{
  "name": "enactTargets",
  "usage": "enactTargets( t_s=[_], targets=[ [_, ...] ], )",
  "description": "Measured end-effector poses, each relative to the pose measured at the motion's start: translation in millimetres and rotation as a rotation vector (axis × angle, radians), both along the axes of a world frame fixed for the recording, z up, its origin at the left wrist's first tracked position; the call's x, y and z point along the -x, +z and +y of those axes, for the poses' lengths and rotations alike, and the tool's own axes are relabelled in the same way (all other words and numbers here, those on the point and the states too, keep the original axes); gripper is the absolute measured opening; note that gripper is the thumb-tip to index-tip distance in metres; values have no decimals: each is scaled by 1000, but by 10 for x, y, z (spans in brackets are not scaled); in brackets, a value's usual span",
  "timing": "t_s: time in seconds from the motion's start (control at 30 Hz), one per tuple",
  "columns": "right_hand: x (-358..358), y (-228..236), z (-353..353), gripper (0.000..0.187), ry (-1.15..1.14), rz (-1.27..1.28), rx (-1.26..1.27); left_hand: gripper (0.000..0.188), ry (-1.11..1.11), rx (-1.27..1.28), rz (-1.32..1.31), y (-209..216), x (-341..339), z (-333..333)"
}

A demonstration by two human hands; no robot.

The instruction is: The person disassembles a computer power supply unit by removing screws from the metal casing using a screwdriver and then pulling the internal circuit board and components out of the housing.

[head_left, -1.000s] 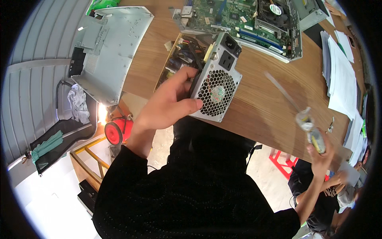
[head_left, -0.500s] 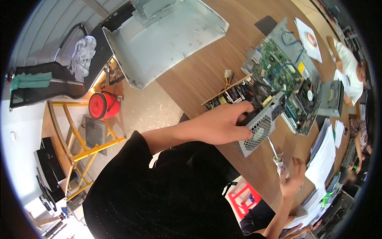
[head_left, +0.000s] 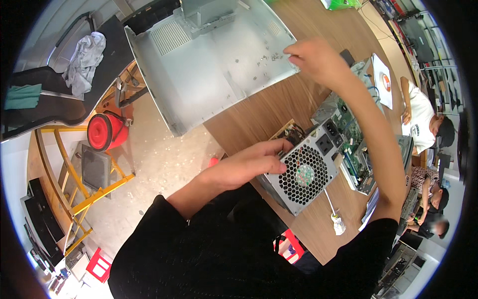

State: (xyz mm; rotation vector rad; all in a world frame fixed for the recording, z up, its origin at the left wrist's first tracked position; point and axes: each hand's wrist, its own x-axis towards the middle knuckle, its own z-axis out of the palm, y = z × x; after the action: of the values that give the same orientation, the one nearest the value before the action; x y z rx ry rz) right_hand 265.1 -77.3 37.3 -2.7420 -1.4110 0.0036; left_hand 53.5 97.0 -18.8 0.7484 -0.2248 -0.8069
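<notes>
My left hand (head_left: 244, 167) grips the upper left edge of a metal computer power supply (head_left: 304, 174), thumb on its honeycomb vent. The unit stands tilted on the table, sockets facing me. My right hand (head_left: 321, 61) has its fingers pinched over the right rim of a large grey metal case cover (head_left: 194, 94); what they hold, if anything, is too small to make out. Small loose screws (head_left: 269, 59) lie in the cover beside those fingertips. A screwdriver (head_left: 338, 225) with a clear handle rests on the table, its shaft pointing to the power supply.
An opened computer chassis with a green circuit board (head_left: 351, 144) lies behind the power supply, partly hidden by my right forearm. A white sheet with an orange-ringed disc (head_left: 384, 82) is beyond it. A red bucket (head_left: 102, 132) stands left on the floor. Other people sit at the right.
My right hand has let go of the screwdriver and reached up to the case cover. My left hand has turned the power supply so its vented face shows more fully.
</notes>
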Motion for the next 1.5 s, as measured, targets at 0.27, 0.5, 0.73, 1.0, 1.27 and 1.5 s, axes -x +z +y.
enactTargets(
  t_s=[0.27, 0.5, 0.73, 1.0, 1.27, 1.5],
  targets=[
    [-138, -399, 414, 14, -267, 40, 286, 49, -71, 52, 18, 43, 29, 106],
    [-81, -591, 294, 15, -290, 37, 170, 72, -147, -87, 23, 129, -20, 97],
    [-33, -534, 331, 17, -258, -20, 279, 72, -112, -159, -34, 197, 48, 17],
    [63, -252, 257, 10, -305, 74, 94, 74, 15, -109, 4, 220, 171, -83],
    [1092, 593, -671, 8, -555, 454, -627, 49, -121, 47, -37, 76, 302, -303],
    [2329, 627, -1185, 15, -672, 507, -791, 60, 18, 61, -55, 136, 684, -665]
  ],
)
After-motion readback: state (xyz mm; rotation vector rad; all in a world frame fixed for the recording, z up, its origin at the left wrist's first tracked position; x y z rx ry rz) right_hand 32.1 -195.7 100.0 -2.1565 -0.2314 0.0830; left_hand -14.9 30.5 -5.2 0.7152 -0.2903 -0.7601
